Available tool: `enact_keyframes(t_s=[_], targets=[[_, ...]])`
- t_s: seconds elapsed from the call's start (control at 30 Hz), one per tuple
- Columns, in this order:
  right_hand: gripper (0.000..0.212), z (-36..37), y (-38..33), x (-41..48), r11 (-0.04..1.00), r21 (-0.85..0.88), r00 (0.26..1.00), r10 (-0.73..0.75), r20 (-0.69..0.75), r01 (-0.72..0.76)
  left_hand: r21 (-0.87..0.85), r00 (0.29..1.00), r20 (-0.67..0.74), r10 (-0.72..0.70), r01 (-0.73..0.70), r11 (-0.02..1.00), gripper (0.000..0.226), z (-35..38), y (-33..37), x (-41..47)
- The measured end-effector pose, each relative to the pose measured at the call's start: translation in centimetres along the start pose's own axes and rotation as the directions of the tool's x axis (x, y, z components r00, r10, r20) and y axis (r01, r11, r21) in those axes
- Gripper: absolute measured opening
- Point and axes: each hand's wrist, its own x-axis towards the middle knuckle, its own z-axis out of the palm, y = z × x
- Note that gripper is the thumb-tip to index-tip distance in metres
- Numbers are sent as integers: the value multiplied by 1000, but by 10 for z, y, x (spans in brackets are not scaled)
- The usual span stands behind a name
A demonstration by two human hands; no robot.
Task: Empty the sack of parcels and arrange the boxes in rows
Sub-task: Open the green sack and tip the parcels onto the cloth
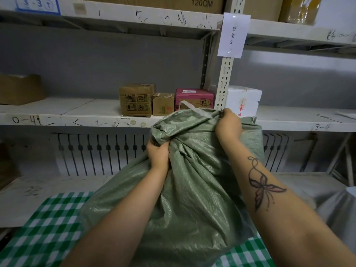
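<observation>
A bulging green woven sack point(192, 189) stands upright in front of me on a green-and-white checked cloth point(48, 228). My left hand point(159, 153) grips the bunched neck of the sack on its left side. My right hand point(228, 124) pinches the sack's top edge higher up, beside a white strap point(189, 106). The sack's contents are hidden. On the middle shelf point(77, 114) behind it stand a brown box with handling symbols point(135, 100), a smaller brown box point(162, 104), a pink box point(193, 97) and a white box point(243, 100).
A white shelf upright point(223, 83) with a paper label point(233, 34) rises just behind the sack. Another brown box point(19, 89) sits at the far left of the middle shelf. Cartons fill the top shelf point(202, 3). A lower shelf point(38, 193) lies behind the cloth.
</observation>
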Motion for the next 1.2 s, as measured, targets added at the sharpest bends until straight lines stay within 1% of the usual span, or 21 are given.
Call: enact_keyframes(t_s=[0.07, 0.13, 0.23, 0.3, 0.33, 0.4, 0.43, 0.5, 0.53, 0.6, 0.63, 0.7, 0.77, 0.83, 0.93, 0.97, 1.03, 1.1, 1.13, 1.17, 1.2], targets=[[31, -9, -13, 6, 982, 189, 995, -1, -95, 19, -29, 999, 2, 46, -46, 999, 35, 9, 12, -3], [29, -24, -37, 16, 950, 284, 982, -81, -170, 127, -68, 996, -24, 87, -89, 994, 38, 19, 32, 1], [22, -56, -78, 27, 891, 265, 912, -289, -292, 367, -95, 989, -25, 144, -146, 985, 48, 29, 59, 8], [21, -69, -103, 27, 846, 221, 855, -406, -323, 485, -80, 988, 12, 155, -154, 985, 56, 27, 68, 4], [22, -71, -112, 23, 825, 195, 828, -454, -327, 530, -53, 986, 38, 165, -163, 985, 58, 23, 69, 0], [23, -61, -124, 9, 785, 141, 778, -538, -326, 603, 111, 983, 99, 156, -167, 980, 55, 11, 61, -8], [22, -52, -126, -1, 758, 129, 751, -581, -312, 640, 231, 985, 139, 101, -131, 964, 53, 3, 52, -10], [23, -30, -125, -25, 707, 95, 705, -665, -248, 700, 418, 978, 180, -101, 16, 908, 55, -15, 29, -7], [28, -20, -124, -37, 692, 57, 688, -700, -192, 720, 485, 961, 179, -212, 101, 869, 56, -23, 18, -4], [35, -4, -125, -62, 657, 5, 656, -751, -74, 754, 584, 884, 196, -424, 242, 775, 50, -39, 3, -2], [34, 3, -126, -72, 645, -8, 645, -764, -6, 764, 598, 844, 217, -491, 282, 750, 43, -46, -1, -4], [29, 15, -130, -87, 644, -31, 643, -757, 117, 764, 529, 811, 217, -544, 371, 763, 36, -59, -7, -8], [28, 21, -131, -94, 651, -52, 647, -737, 197, 757, 376, 820, 139, -556, 475, 795, 37, -70, -10, -10], [28, 25, -131, -98, 655, -60, 651, -729, 210, 753, 221, 816, 132, -562, 529, 820, 30, -80, -7, -15], [30, 25, -129, -105, 635, -156, 653, -744, 141, 757, 180, 771, 230, -594, 566, 804, 18, -86, -2, -22], [31, 26, -128, -106, 632, -188, 657, -741, 139, 752, 174, 777, 219, -590, 564, 807, 21, -84, -2, -20], [33, 28, -125, -107, 646, -217, 680, -716, 160, 732, 104, 835, 95, -543, 534, 839, 42, -78, 3, -13], [33, 30, -122, -106, 667, -231, 705, -688, 174, 708, 7, 849, 7, -529, 529, 849, 78, -74, -5, -2], [33, 31, -121, -105, 667, -242, 708, -684, 175, 704, 0, 887, 24, -462, 462, 887, 97, -74, -27, 12], [32, 31, -122, -105, 664, -253, 708, -684, 175, 704, 34, 914, 66, -400, 399, 916, 110, -73, -39, 16], [30, 29, -123, -105, 664, -261, 711, -681, 177, 701, 76, 922, 103, -373, 366, 927, 119, -71, -43, 17]])
